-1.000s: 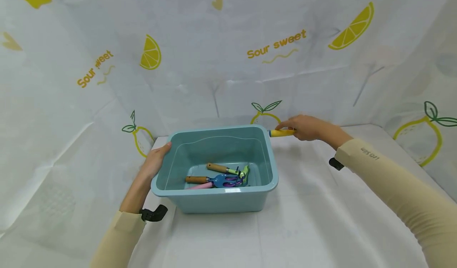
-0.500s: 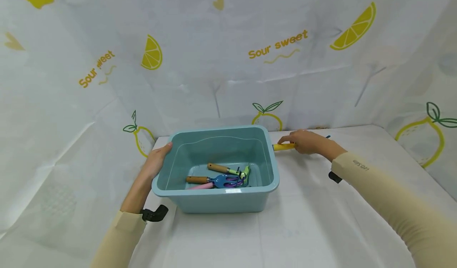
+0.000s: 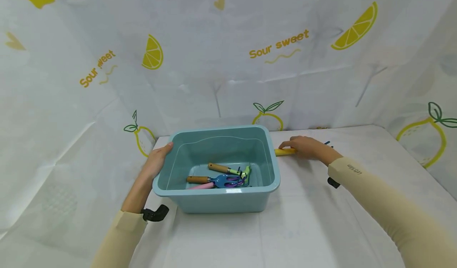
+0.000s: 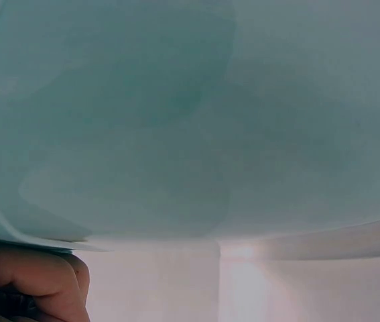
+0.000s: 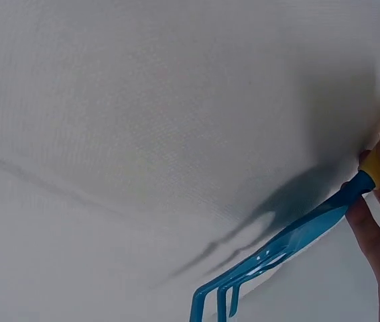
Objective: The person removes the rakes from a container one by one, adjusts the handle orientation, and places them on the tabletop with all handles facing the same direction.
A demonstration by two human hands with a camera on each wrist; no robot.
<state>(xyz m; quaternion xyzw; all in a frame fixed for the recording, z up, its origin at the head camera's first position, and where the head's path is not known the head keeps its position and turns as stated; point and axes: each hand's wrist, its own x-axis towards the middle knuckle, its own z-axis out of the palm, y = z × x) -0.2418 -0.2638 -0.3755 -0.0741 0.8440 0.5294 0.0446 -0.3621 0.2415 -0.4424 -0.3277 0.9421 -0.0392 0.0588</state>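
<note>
A light blue plastic basin (image 3: 221, 202) stands on the white-covered table, and my left hand (image 3: 156, 159) grips its left rim with the thumb on top. Curled fingers (image 4: 42, 278) show below the rim in the left wrist view. To the right of the basin, my right hand (image 3: 305, 147) holds a hand rake by its yellow handle (image 3: 284, 152), low over the table. The rake's blue head (image 5: 310, 231) has bent prongs that point away from the basin; in the head view the hand hides most of it.
Inside the basin lie a wooden-handled tool with a light green head (image 3: 218, 167), a blue hand fork (image 3: 223, 180), a pink handle (image 3: 202, 186) and purple prongs (image 3: 233, 184). A lemon-printed white sheet (image 3: 214, 69) hangs behind the table.
My right hand has come down toward the table and slightly nearer with the hand rake, whose blue prongs now show past the wrist. My left hand and the basin have stayed put.
</note>
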